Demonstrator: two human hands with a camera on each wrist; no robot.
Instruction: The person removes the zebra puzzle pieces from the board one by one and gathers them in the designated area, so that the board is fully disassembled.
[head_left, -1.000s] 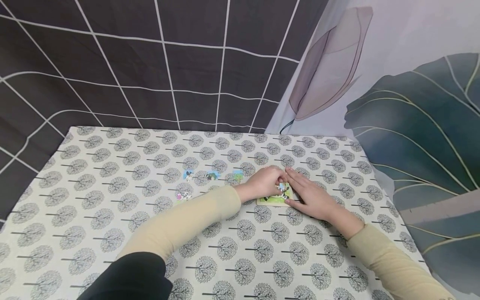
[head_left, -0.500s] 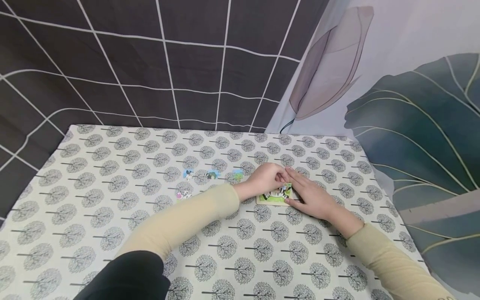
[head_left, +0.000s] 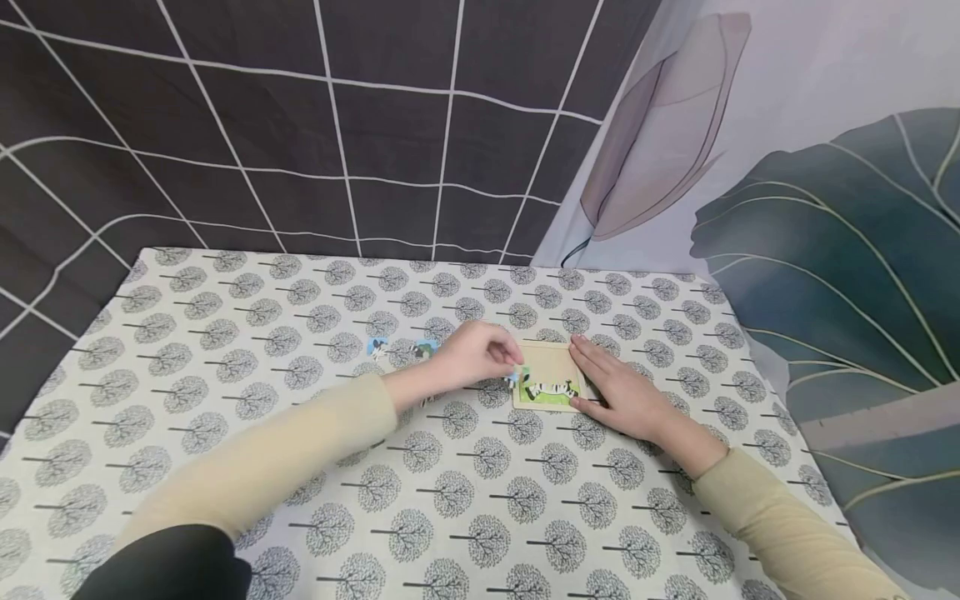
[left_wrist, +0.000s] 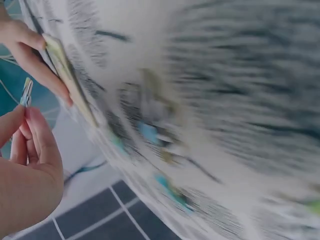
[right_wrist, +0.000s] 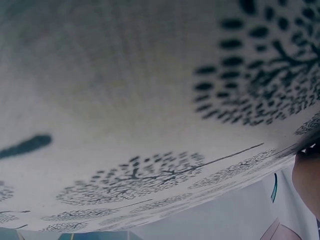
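Beside the left edge of the wooden puzzle tray (head_left: 551,357), the left hand (head_left: 480,354) is pinching a small puzzle piece (head_left: 516,379) between thumb and fingertips. From the head view, this piece is overlapping the left rim; the left wrist view is showing it raised and apart from the tray. The right hand (head_left: 622,387) is resting against the right edge of the tray, its fingers extending straight toward the far corner and its thumb spreading to the near corner. The tray is lying flat on the tree-print tablecloth (head_left: 562,500). Along its near side, a black-and-white striped picture strip (head_left: 550,392) with green ground is filling the recess; bare base is showing beyond it. Left of the left hand, a blue loose piece (head_left: 377,347) and a blue-and-green loose piece (head_left: 425,346) are lying on the cloth. Pale sleeves (head_left: 285,450) are covering both forearms. Behind the table, a dark gridded curtain (head_left: 247,125) is hanging.
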